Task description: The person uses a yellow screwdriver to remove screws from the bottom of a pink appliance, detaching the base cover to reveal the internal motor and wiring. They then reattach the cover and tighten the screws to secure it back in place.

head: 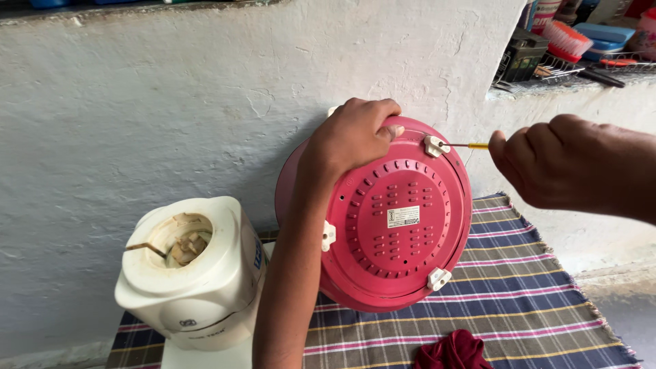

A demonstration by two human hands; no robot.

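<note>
Head view, looking down at a work surface set against a rough, whitewashed plaster wall [171, 96]. The surface is covered by a woven plaid cloth [533, 301] in dark blue, grey and pink stripes with yellow lines, fringed at its right edge. A round pink plastic appliance housing [400, 219] stands tipped on its edge on the cloth, its ventilated underside with small white feet facing the camera and its back close to the wall. The left hand [352, 133] curls over the top rim of the housing, fingers closed on the edge, the forearm running down across the housing's left side. The right hand [553, 160] is closed in a fist around a thin screwdriver with a yellow handle [471, 145], whose metal tip meets the upper white foot [435, 145] of the housing. To the left stands a cream plastic mixer base [195, 273], worn and stained at its top socket. A crumpled dark red rag [454, 350] lies on the cloth at the bottom edge. At upper right, a recessed wall shelf [547, 87] carries a brush with orange bristles [567, 39], a wire rack and assorted containers.
</note>
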